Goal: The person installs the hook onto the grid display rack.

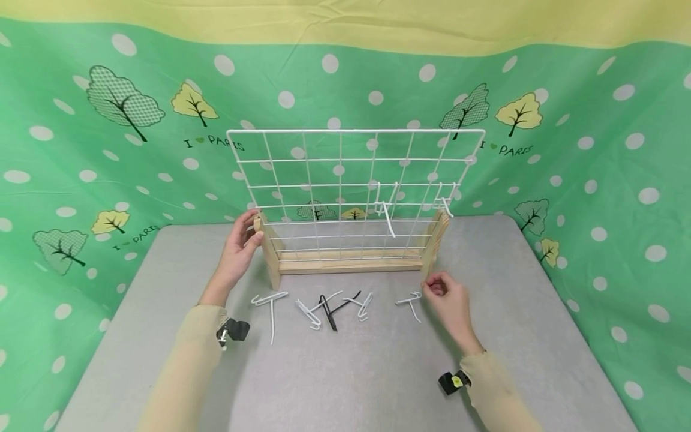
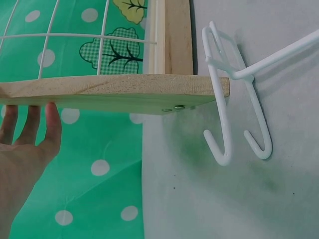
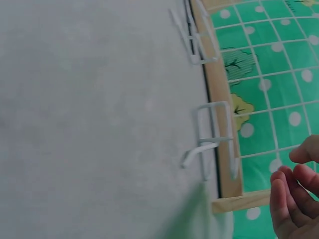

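Note:
A white wire grid (image 1: 340, 161) stands in a wooden stand (image 1: 351, 264). My left hand (image 1: 240, 246) holds the top of the stand's left side panel (image 2: 119, 87), thumb in front; several fingers touch its outer face in the left wrist view. My right hand (image 1: 448, 300) is at the front foot of the right side panel (image 1: 435, 246), fingers loosely curled and holding nothing. Just left of it lies a white hook (image 1: 412, 300). Two white double-prong hooks hang on the grid's right half, one inner hook (image 1: 385, 210) and one outer hook (image 1: 444, 203).
On the grey table (image 1: 335, 384), in front of the stand, lie a white hook (image 1: 272, 300) at left, then another white hook (image 1: 309, 314), a black hook (image 1: 327, 313) and a white hook (image 1: 363, 307). A green dotted curtain (image 1: 335, 90) hangs behind and at both sides.

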`<move>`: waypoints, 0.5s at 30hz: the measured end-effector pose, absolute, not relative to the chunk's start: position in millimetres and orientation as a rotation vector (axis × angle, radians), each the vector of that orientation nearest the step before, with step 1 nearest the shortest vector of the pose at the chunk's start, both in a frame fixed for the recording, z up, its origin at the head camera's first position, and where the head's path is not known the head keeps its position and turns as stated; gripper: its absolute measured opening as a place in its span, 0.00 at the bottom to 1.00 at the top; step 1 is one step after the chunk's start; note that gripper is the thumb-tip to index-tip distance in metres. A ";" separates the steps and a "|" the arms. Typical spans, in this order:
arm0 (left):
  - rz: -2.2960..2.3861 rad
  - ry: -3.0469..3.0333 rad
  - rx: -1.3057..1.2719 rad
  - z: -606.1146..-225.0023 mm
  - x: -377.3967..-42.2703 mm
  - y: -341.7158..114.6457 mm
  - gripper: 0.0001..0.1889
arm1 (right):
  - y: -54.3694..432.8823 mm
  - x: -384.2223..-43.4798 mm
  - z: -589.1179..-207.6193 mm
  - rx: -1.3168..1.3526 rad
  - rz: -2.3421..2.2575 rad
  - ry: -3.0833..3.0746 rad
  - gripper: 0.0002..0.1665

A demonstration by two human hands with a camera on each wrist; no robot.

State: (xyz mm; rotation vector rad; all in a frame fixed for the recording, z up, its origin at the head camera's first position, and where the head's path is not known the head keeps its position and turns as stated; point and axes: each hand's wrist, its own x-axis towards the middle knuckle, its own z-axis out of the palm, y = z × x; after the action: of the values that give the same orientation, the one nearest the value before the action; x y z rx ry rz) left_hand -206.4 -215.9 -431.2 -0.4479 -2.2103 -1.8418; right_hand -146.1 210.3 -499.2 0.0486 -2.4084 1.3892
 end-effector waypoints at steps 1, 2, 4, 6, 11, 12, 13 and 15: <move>-1.841 -2.217 -0.441 -431.7 -206.6 -216.2 0.24 | 210.6 -144.1 -501.4 0.046 1.394 -2.429 0.04; -1.846 -2.222 -0.430 -433.4 -207.8 -216.9 0.24 | 210.9 -142.4 -503.5 0.044 1.394 -2.447 0.03; -1.853 -2.225 -0.419 -438.2 -210.9 -219.0 0.25 | 211.5 -139.2 -506.8 0.035 1.402 -2.478 0.03; -1.854 -2.221 -0.419 -441.1 -212.5 -220.1 0.25 | 211.6 -136.2 -508.4 0.030 1.417 -2.498 0.03; -1.866 -2.205 -0.427 -436.9 -210.1 -217.8 0.25 | 211.5 -130.8 -511.7 0.020 1.424 -2.557 0.03; -1.868 -2.202 -0.427 -437.0 -210.1 -217.8 0.25 | 211.3 -130.2 -512.8 0.010 1.421 -2.574 0.04; -1.871 -2.200 -0.428 -436.9 -210.0 -217.7 0.25 | 210.9 -129.4 -513.7 0.000 1.413 -2.596 0.04; -1.862 -2.195 -0.433 -437.6 -210.2 -217.6 0.25 | 209.8 -128.3 -516.1 -0.008 1.391 -2.637 0.04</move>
State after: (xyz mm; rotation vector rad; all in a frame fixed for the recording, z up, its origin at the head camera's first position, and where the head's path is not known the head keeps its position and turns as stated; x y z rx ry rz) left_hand -210.2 -217.6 -437.6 -0.4328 -2.1954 -1.8622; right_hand -128.3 209.8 -516.1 -0.0078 -2.6371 1.3912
